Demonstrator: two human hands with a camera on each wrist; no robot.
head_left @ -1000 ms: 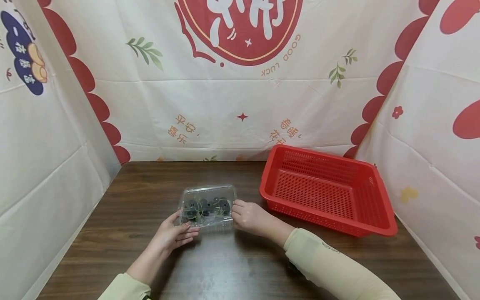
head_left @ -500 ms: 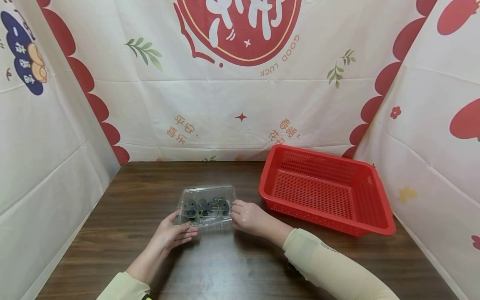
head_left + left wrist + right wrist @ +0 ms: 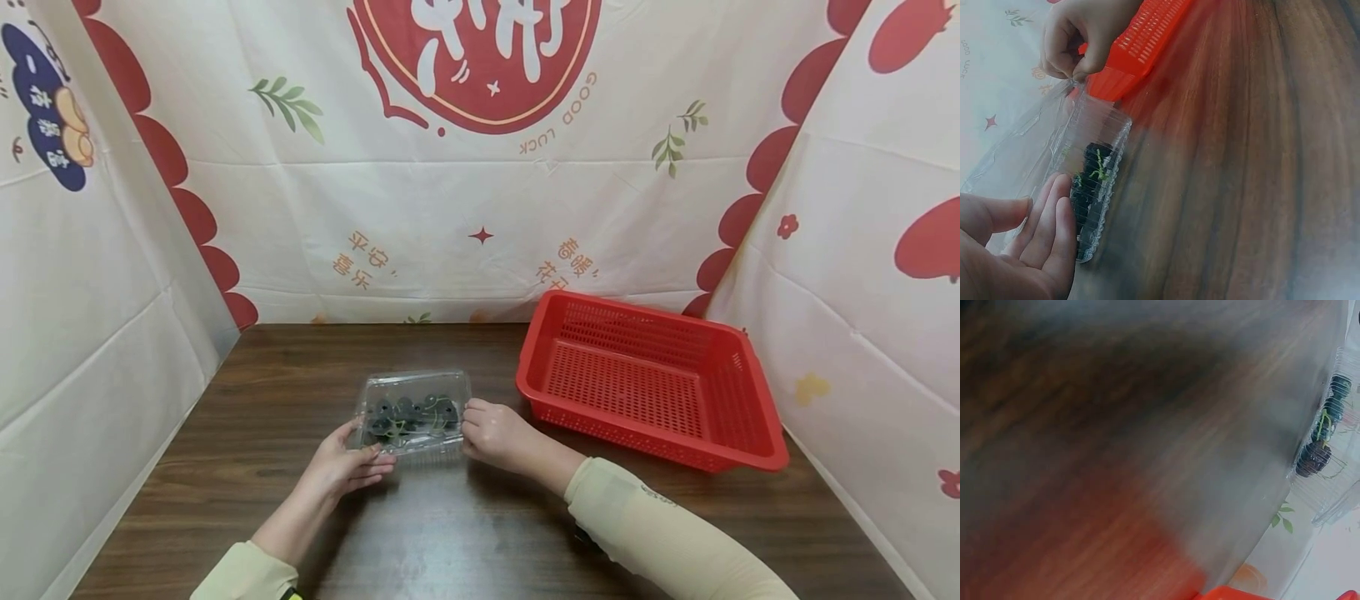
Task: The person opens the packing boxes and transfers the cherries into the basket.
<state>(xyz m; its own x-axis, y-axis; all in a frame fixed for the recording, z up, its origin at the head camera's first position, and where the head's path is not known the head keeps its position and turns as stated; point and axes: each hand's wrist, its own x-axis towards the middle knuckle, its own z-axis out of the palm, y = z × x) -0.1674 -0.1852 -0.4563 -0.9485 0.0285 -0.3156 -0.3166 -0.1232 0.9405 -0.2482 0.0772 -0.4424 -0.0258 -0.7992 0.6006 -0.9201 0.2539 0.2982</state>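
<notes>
A clear plastic clamshell box [image 3: 417, 383] with dark round grapes [image 3: 408, 408] and thin green stems inside lies on the wooden table. My left hand [image 3: 341, 468] holds its near left corner, thumb above and fingers along the front wall. At the right side, my right hand [image 3: 491, 431] has curled fingers pinching the edge of the lid. The left wrist view shows those right-hand fingers [image 3: 1066, 47] on the plastic corner, with the lid slanting up from the base [image 3: 1113, 150]. Only the box and grapes [image 3: 1322, 434] appear at the right wrist view's edge; the right hand is hidden there.
A red plastic basket [image 3: 753, 446] with perforated walls stands to the right, beyond the right forearm. The brown wooden table [image 3: 420, 542] meets a white printed cloth [image 3: 450, 192] at the back and sides.
The view shifts very slightly. Both hands keep their places on the box, which has not visibly moved.
</notes>
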